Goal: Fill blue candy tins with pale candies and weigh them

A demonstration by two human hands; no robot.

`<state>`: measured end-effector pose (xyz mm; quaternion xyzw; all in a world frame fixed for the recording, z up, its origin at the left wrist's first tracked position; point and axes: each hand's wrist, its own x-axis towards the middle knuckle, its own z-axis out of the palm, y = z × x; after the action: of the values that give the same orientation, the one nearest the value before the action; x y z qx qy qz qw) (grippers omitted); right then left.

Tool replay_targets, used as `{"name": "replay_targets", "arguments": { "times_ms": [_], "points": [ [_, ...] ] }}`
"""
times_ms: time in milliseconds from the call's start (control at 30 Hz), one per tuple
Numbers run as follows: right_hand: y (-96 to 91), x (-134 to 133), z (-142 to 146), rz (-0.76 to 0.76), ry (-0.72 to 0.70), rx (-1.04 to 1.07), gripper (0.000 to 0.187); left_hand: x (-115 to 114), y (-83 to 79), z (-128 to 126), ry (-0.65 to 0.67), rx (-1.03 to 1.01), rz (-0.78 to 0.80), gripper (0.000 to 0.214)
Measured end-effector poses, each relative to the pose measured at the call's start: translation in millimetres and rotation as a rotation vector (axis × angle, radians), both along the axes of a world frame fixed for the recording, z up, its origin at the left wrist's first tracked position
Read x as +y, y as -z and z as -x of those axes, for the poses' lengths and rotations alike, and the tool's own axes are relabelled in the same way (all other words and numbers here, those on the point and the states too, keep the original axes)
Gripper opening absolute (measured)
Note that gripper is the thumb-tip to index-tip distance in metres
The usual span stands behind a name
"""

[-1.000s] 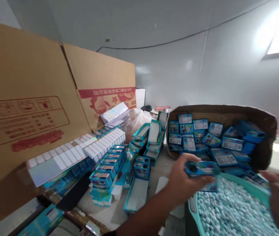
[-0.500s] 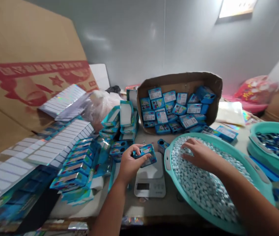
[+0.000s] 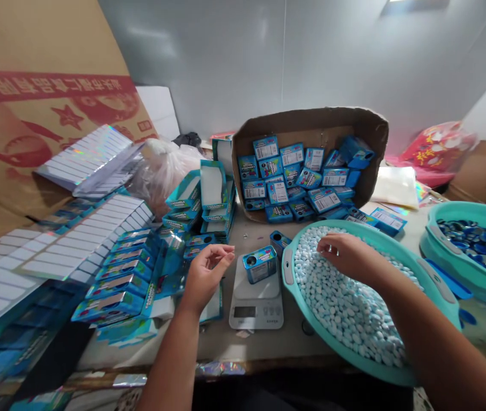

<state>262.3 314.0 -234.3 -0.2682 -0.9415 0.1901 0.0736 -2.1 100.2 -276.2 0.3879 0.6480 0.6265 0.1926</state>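
A small blue printed carton point(image 3: 260, 265) with a round dark hole stands on the white kitchen scale point(image 3: 256, 314). Just left of it is my left hand point(image 3: 209, 273), empty, thumb and fingers slightly apart. My right hand point(image 3: 348, 254) reaches over the heap of small whitish candies point(image 3: 345, 305) in a turquoise basin point(image 3: 300, 308). Its fingers are curled down at the candies, and whatever lies under the fingertips is hidden. Another blue carton point(image 3: 279, 240) stands between the scale and the basin's rim.
A cardboard box point(image 3: 311, 117) tipped toward me holds many blue cartons. Stacked open cartons point(image 3: 213, 188) and a row of flat-packed ones point(image 3: 118, 291) lie left. A second turquoise basin point(image 3: 440, 274) with blue shiny pieces is at right. A large carton point(image 3: 46, 40) towers at left.
My left hand has let go of the blue carton, which now stands on the scale, and has drawn back left. My right hand's fingers have curled in more over the candies.
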Motion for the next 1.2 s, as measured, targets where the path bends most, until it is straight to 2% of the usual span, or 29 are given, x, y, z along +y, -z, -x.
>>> {"name": "replay_targets", "arguments": {
  "times_ms": [200, 433, 633, 767, 867, 933, 1033, 1100, 1133, 1200],
  "points": [
    [-0.7, 0, 3, -0.002, 0.031, 0.003, 0.016, -4, 4.3, 1, -0.059, -0.026, -0.135, 0.028],
    [0.0, -1, 2, -0.029, 0.018, 0.073, 0.016, -8, 3.2, 2, -0.103, 0.007, -0.163, 0.025],
    [1.1, 1, 3, -0.056, 0.082, 0.143, 0.021, -6, 0.5, 0, -0.1, -0.003, -0.168, 0.025],
    [19.0, 8, -4, -0.059, 0.003, 0.181, 0.025, 2, 2.0, -11, -0.014, 0.02, -0.079, 0.024],
    [43.6, 19, -10, -0.005, -0.011, 0.146, 0.02, 9, 10.1, -23, 0.12, 0.008, 0.137, 0.064],
    [58.5, 28, -9, 0.046, 0.019, 0.185, 0.016, 14, 17.2, -28, 0.13, 0.03, 0.267, 0.057],
    [67.9, 31, 1, 0.068, 0.043, 0.337, 0.012, 19, 21.2, -36, 0.066, 0.102, 0.267, 0.043],
    [67.0, 24, 10, 0.142, 0.161, 0.471, 0.017, 21, 15.6, -43, 0.022, 0.256, 0.202, 0.045],
    [66.0, 18, 15, 0.251, 0.24, 0.533, 0.022, 22, 10.2, -47, -0.005, 0.373, 0.155, 0.047],
    [64.5, 4, 23, 0.588, 0.368, 0.611, 0.033, 28, -5.0, -57, -0.067, 0.642, 0.049, 0.052]
  ]
}}
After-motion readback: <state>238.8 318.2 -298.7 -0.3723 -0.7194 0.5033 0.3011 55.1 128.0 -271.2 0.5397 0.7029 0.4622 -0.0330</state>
